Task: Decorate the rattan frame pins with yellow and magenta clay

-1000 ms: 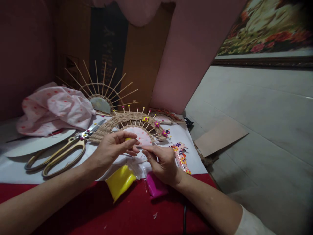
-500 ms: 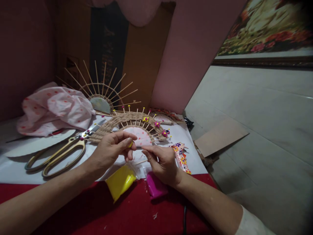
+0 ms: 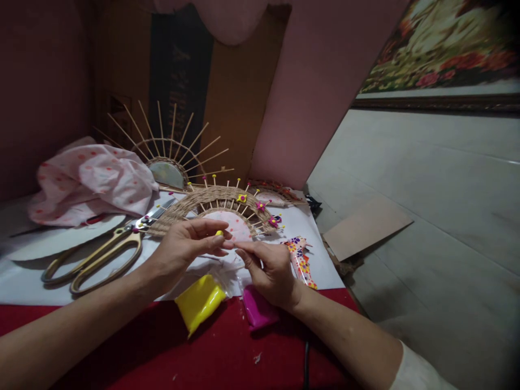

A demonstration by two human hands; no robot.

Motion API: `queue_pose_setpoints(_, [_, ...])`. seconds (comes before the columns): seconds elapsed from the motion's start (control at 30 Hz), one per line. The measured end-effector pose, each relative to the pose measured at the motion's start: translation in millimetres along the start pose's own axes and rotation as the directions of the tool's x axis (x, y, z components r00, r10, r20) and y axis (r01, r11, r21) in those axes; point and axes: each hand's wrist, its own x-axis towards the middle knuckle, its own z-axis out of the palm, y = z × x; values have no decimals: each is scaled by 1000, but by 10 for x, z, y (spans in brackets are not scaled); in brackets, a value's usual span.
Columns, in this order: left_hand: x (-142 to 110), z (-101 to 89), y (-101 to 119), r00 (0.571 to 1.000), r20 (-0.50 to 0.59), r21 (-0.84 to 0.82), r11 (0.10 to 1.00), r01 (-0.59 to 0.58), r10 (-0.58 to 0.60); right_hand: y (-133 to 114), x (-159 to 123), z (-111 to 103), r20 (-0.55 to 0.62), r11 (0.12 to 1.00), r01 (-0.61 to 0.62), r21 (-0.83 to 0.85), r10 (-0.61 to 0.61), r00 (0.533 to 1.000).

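Observation:
My left hand (image 3: 194, 242) pinches a small yellow piece of clay (image 3: 220, 233) between its thumb and fingers. Close beside it, my right hand (image 3: 270, 269) is closed in a pinch, its fingertips meeting those of my left hand; whatever it grips is too small to make out. Just beyond both hands lies a woven half-round fan (image 3: 189, 203) with a dotted pink centre, sticks tipped in yellow and magenta, and several small clay flowers. Below the hands are a packet of yellow clay (image 3: 201, 304) and a packet of magenta clay (image 3: 259, 310).
Large scissors (image 3: 106, 259) lie at the left by a crumpled dotted cloth (image 3: 97, 176). Behind stands an unfinished stick frame (image 3: 167, 173). A flowery patterned cut-out (image 3: 301, 262) rests at the right of the white sheet (image 3: 325, 273), over a red cloth (image 3: 227, 360).
My left hand's fingers have shifted, and the yellow clay now shows more plainly above the thumb. Fingertips of both hands have come together. The right hand has barely moved.

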Motion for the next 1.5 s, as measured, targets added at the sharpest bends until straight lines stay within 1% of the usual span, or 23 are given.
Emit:
queue_pose_setpoints(0.1, [-5, 7, 13, 1000, -11, 41, 999, 3, -2, 11, -7, 8, -11, 1000, -2, -30, 2, 1000])
queue_pose_setpoints(0.23, [-11, 21, 20, 999, 25, 77, 996, -38, 37, 19, -12, 16, -17, 999, 4, -46, -5, 1000])
queue_pose_setpoints(0.33, [-10, 23, 6, 999, 24, 63, 997, -37, 36, 20, -13, 18, -21, 999, 8, -40, -9, 1000])
queue_pose_setpoints(0.47, [-1, 12, -7, 1000, 16, 29, 1000, -8, 7, 21, -15, 15, -13, 999, 11, -34, -12, 1000])
queue_pose_setpoints(0.6, [3, 2, 0, 1000, 21, -23, 1000, -13, 13, 15, -10, 10, -10, 999, 8, -35, -9, 1000])
queue_pose_setpoints(0.7, [0, 14, 7, 999, 31, -13, 1000, 20, -19, 10, -4, 9, -7, 1000, 7, -21, -7, 1000])
queue_pose_setpoints(0.8, [-9, 33, 15, 999, 0, -8, 998, 54, -54, 11, -4, 10, -10, 1000, 15, -12, -15, 1000])
queue_pose_setpoints(0.97, [-9, 35, 7, 999, -8, -27, 999, 35, -35, 18, -15, 12, -2, 1000, 7, -20, -7, 1000])
queue_pose_setpoints(1.03, [-5, 34, 4, 999, -7, -14, 999, 32, -32, 21, -17, 13, 1, 1000, 1, -14, -1, 1000])
queue_pose_setpoints(1.2, [-13, 37, 21, 999, -43, 39, 999, 17, -16, 28, -18, 19, 2, 1000, -1, -14, 1, 1000])
queue_pose_setpoints(1.4, [-2, 21, 41, 1000, 6, 127, 992, -10, 9, 29, -20, 21, -10, 999, 10, -42, -10, 1000])
queue_pose_setpoints(1.5, [-2, 21, 43, 1000, 1, 119, 993, -22, 22, 27, -21, 24, -14, 999, 5, -48, -6, 1000])
